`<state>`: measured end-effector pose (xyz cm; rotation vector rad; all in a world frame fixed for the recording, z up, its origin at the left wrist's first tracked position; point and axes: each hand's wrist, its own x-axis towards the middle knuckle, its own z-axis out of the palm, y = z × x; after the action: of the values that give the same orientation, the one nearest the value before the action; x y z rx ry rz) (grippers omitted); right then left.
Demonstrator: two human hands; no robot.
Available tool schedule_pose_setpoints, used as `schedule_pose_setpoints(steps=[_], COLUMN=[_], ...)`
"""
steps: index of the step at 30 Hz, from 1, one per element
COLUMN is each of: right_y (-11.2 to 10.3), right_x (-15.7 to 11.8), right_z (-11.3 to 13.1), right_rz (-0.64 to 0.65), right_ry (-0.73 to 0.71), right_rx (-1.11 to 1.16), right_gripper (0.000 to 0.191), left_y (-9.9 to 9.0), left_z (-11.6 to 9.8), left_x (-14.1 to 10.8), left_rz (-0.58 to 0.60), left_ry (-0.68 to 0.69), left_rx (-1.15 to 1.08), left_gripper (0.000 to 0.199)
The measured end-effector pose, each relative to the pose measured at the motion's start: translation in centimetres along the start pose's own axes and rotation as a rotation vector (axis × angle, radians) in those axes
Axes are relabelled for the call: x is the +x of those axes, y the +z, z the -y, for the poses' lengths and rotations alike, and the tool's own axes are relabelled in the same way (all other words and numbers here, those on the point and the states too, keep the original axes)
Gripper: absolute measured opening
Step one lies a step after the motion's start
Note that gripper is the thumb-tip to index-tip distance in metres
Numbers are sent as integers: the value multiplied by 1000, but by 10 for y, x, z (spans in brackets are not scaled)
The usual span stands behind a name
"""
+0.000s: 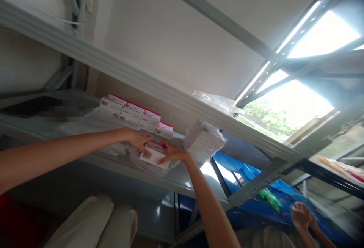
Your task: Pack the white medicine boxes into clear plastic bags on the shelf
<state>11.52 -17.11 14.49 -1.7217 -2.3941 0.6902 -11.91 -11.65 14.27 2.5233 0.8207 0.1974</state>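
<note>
Both of my hands are on a small white carton with pink-red print (155, 157), over clear plastic at the shelf's front. My left hand (140, 140) grips its left end, and my right hand (173, 152) has the other end between thumb and fingers. Just behind stands a row of similar white cartons (132, 113) with pink-red tops, stacked along the back of the shelf. A plastic-wrapped bundle of white boxes (203, 140) sits to the right of my right hand. Crumpled clear plastic (93, 123) lies to the left, partly under my left forearm.
A metal beam of the upper shelf (136, 73) crosses above my hands. A dark tray (31, 105) lies at the shelf's left. More clear plastic (216, 100) rests on the upper shelf. At lower right, another person's hands (301, 215) are near a blue surface with a green bundle (270, 199).
</note>
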Motion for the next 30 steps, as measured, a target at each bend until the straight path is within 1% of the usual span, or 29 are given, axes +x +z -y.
schedule_pose_setpoints(steps=[3,6,9,12,14,17,20,23,25,26,28,30], right_y=[6,12,17,21,26,35,41,38,31,27,19,12], right_x=[6,14,20,22,22,23,20,9,-4,-12,-29,-44], right_z=[-3,-10,-17,-19,-19,-19,-25,-34,-40,-43,-46,-46], right_rz=[35,6,9,11,-11,-67,-47,-43,-84,-96,-73,-43], right_ry=[-2,-13,-16,-7,-2,9,25,19,2,-7,-5,26], right_rx=[-93,-96,-104,-145,-176,-226,-239,-197,-176,-175,-185,-229], right_gripper=[99,97,100,103,104,106,108,99,86,79,65,55], left_y=[6,14,21,29,34,41,42,36,29,25,16,9], left_z=[11,24,37,43,44,44,46,51,56,58,62,66], left_x=[7,17,27,32,31,27,22,11,-1,-8,-23,-36], left_rz=[-5,-23,-18,13,8,-41,-112,-133,-119,-111,-99,-119], left_ry=[-8,12,53,61,67,153,256,283,305,322,351,314], left_rx=[75,142,207,275,323,410,463,452,431,415,359,249], left_gripper=[85,83,84,87,87,86,83,79,74,67,49,31])
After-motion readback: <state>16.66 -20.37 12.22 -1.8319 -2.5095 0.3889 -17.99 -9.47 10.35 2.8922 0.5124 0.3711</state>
